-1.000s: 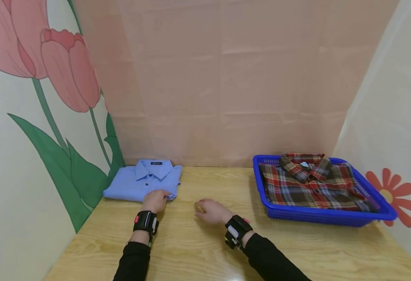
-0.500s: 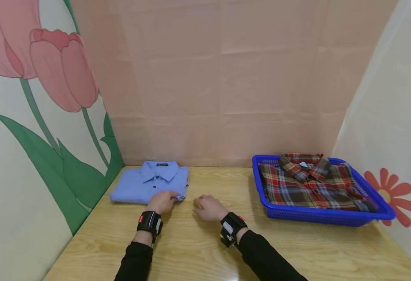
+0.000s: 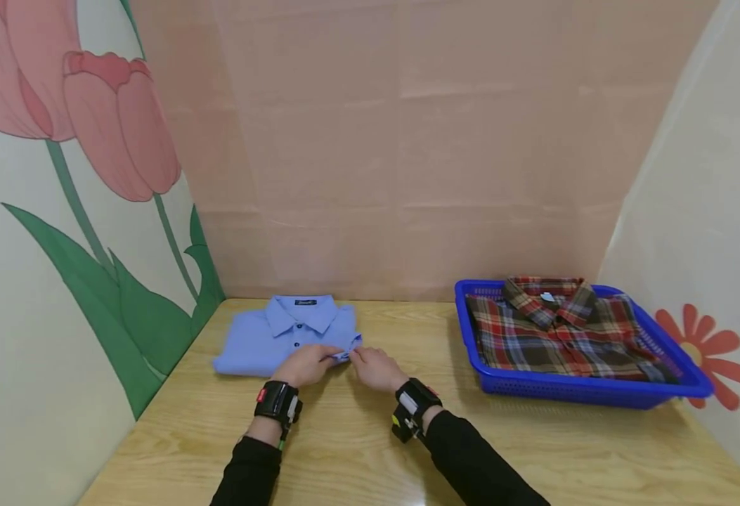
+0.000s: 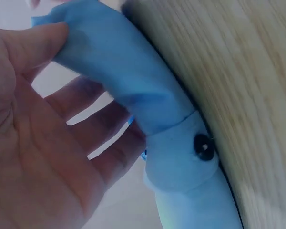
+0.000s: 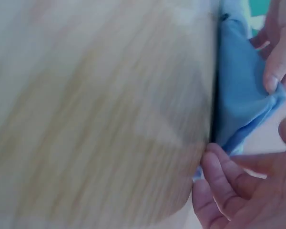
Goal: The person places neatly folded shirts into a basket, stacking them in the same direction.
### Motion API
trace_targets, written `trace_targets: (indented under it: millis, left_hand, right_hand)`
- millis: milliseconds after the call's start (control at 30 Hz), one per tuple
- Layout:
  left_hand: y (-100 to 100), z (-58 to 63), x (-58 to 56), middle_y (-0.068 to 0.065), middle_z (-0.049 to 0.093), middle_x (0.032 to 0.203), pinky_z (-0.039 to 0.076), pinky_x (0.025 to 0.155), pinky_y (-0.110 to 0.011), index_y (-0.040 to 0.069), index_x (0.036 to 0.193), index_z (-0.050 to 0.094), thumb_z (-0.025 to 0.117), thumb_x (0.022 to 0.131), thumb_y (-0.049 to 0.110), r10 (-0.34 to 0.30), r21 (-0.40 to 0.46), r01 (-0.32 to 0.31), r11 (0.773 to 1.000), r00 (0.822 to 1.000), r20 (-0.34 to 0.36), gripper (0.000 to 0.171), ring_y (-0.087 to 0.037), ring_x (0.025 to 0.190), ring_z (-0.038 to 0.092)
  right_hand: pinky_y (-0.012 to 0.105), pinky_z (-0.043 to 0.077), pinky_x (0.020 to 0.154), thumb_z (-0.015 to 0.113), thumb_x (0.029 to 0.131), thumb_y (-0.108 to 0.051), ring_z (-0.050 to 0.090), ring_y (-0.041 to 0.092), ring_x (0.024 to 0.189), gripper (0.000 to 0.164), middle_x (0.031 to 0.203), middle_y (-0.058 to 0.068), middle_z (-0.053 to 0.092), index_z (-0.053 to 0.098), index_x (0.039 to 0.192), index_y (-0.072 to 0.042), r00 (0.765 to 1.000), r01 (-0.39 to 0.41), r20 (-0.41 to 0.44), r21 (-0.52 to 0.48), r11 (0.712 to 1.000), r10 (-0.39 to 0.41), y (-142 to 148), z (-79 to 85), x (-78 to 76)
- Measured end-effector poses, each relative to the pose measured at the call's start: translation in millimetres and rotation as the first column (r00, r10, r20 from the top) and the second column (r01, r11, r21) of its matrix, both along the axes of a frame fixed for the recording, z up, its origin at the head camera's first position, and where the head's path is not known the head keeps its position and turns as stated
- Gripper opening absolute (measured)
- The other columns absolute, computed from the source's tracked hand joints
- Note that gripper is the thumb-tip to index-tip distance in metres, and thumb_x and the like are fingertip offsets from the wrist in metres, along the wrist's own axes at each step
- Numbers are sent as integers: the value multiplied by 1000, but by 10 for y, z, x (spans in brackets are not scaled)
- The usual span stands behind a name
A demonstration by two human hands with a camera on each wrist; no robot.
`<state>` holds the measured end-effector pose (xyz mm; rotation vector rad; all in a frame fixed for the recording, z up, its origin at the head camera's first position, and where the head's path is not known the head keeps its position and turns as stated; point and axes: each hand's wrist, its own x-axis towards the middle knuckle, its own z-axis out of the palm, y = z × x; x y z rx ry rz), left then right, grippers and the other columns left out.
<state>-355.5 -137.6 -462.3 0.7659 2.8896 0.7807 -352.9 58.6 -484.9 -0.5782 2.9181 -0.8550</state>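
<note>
A light blue shirt (image 3: 258, 337), folded with its collar at the back, lies on the left of the wooden table. My left hand (image 3: 308, 364) pinches its near right edge; in the left wrist view the thumb (image 4: 40, 40) presses on the cloth and the other fingers are beneath, partly hidden. A dark button (image 4: 203, 147) shows on the blue cloth. My right hand (image 3: 377, 368) is at the shirt's right corner. In the right wrist view its fingers (image 5: 221, 174) reach the cloth's lower edge, with the thumb apart from them.
At the right stands a blue plastic basket (image 3: 572, 391) holding a folded plaid shirt (image 3: 553, 344). A pink-brown sheet (image 3: 401, 154) rises behind the wooden table (image 3: 344, 450). Side walls with painted flowers flank it.
The blue shirt has slid to the right along the table, with my left hand gripping its edge. My right hand, earlier apart from it, is now at the shirt's right corner.
</note>
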Motion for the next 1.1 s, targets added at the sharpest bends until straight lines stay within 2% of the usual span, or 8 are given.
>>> trace_targets:
  millis: [100,267,500,667,767,900,1000,1100]
  left_hand:
    - [-49,32,-5,-19,63,128,50,94,-50,14,145,49,52,103,22,22,65,-26,998,998,64,44,-35,116,61]
    - [-223,125,-7,-21,60,132,48,97,-52,11,145,48,55,101,28,172,116,-179,977,983,69,48,-34,120,59]
    - [-596,183,24,-25,51,141,38,107,-55,-2,142,47,55,100,22,371,62,-373,926,928,41,49,-43,131,47]
    - [-798,182,70,-31,50,138,38,106,-58,-8,139,47,56,98,23,431,-36,-431,901,902,-10,52,-49,129,46]
    - [-889,171,85,-33,49,138,36,105,-61,-9,139,46,54,99,25,468,-101,-466,879,884,-6,53,-51,128,45]
    - [-979,159,96,-33,45,142,31,104,-69,-9,141,44,51,100,30,543,-136,-533,835,838,49,56,-54,131,41]
    - [-1046,147,107,-34,42,144,31,105,-69,-10,142,40,50,100,32,578,-129,-565,815,810,101,60,-54,132,39]
    - [-1116,119,108,-38,37,145,32,108,-63,-16,143,33,47,101,31,560,-87,-553,828,814,152,64,-54,133,36]
  right_hand:
    - [45,49,82,34,107,-31,62,32,95,42,98,17,64,61,115,2,998,30,57,-113,993,-23,-15,12,-27]
    - [33,42,61,50,102,-30,53,22,70,29,77,8,53,54,92,-3,991,66,129,-168,984,-44,-33,35,-27]
    - [26,35,55,61,97,-28,46,15,62,26,71,1,46,52,86,-6,983,43,181,-98,994,-25,-65,69,-30]
    - [26,36,56,65,94,-29,48,16,65,25,74,2,49,54,88,-7,978,94,195,-81,992,-77,-86,85,-26]
    - [26,36,56,67,93,-25,48,17,64,24,73,3,48,54,84,-6,981,110,169,-71,991,-97,-114,95,-27]
    - [26,36,55,66,91,-14,48,17,63,19,71,3,47,52,80,-5,981,125,152,-45,991,-117,-142,98,-40]
    - [27,36,56,62,89,-7,47,18,64,12,72,4,46,53,81,-5,980,131,155,-35,991,-125,-153,89,-54]
    - [28,36,57,59,87,-1,47,19,65,5,74,5,46,55,85,-3,979,129,167,-47,991,-119,-157,81,-69]
